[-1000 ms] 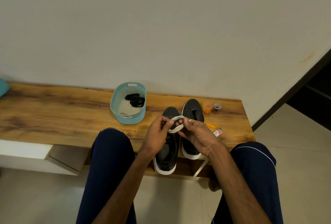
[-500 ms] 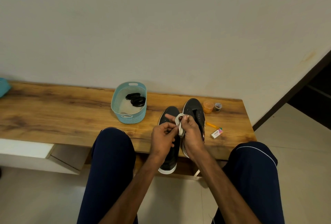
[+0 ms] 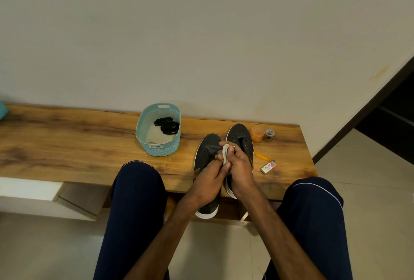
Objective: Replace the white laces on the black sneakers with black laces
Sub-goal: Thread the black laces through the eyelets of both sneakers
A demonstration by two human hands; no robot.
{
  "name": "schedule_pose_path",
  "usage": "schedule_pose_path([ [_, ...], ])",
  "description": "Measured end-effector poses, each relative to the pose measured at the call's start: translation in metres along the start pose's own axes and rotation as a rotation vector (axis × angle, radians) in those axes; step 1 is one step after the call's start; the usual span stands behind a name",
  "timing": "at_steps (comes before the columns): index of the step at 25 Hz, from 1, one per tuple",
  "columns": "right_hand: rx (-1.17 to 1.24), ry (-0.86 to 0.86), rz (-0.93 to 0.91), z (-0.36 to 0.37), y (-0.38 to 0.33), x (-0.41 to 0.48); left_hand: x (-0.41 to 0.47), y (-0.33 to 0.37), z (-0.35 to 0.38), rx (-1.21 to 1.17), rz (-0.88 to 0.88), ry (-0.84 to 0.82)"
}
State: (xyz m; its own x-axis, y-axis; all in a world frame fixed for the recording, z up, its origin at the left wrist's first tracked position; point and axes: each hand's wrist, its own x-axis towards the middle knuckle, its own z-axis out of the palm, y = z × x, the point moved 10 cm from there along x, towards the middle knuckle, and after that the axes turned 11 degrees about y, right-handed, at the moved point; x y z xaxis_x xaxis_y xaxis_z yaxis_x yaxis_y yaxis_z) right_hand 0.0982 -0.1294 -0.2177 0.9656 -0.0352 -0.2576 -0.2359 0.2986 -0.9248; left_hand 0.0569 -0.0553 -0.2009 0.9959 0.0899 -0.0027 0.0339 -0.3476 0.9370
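Wood bench (image 3: 67,145): the black sneakers (image 3: 207,152) sit near its right end, heels overhanging the near edge. I see bare top stretching left of the blue basket (image 3: 161,148), which holds the black laces (image 3: 167,125). Left hand (image 3: 208,181) and right hand (image 3: 240,167) both pinch the white lace (image 3: 225,154) above the sneakers. It is a tight bundle now; a second ago it was a wide loop.

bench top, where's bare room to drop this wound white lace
The long stretch of bench left of the basket is bare; so is the strip between basket and sneakers. Right of the sneakers it is crowded: jar, pen, eraser.
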Motion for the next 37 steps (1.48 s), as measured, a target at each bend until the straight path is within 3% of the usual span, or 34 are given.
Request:
schedule_pose_path([
  [3, 0.088, -0.032, 0.069, 0.004, 0.005, -0.002, -0.001, 0.0, 0.002, 0.132, 0.026, -0.056],
  [5, 0.097, -0.064, 0.078, 0.007, 0.005, -0.004, 0.0, 0.0, -0.001, 0.385, 0.1, -0.069],
  [10, -0.192, -0.15, -0.136, 0.014, -0.016, -0.009, 0.013, -0.01, -0.032, 0.644, 0.083, -0.11],
  [12, -0.25, -0.181, -0.119, 0.017, -0.016, -0.01, 0.014, -0.019, -0.045, 0.669, 0.041, -0.178],
  [15, -0.225, -0.312, 0.048, 0.024, -0.008, -0.012, 0.005, -0.032, -0.052, 0.444, -0.085, -0.285],
  [19, -0.187, -0.388, 0.081, 0.028, -0.011, -0.011, 0.003, -0.034, -0.059, 0.025, -0.279, -0.239],
  [24, -0.018, -0.38, 0.128, 0.038, 0.0, -0.013, -0.005, -0.029, -0.047, -0.076, -0.325, -0.313],
  [32, -0.048, -0.485, 0.152, 0.042, 0.009, -0.019, -0.013, -0.023, -0.035, -0.061, -0.322, -0.408],
  [37, 0.011, -0.322, 0.139, 0.034, 0.004, -0.013, -0.01, -0.023, -0.035, -0.052, -0.269, -0.33],
])
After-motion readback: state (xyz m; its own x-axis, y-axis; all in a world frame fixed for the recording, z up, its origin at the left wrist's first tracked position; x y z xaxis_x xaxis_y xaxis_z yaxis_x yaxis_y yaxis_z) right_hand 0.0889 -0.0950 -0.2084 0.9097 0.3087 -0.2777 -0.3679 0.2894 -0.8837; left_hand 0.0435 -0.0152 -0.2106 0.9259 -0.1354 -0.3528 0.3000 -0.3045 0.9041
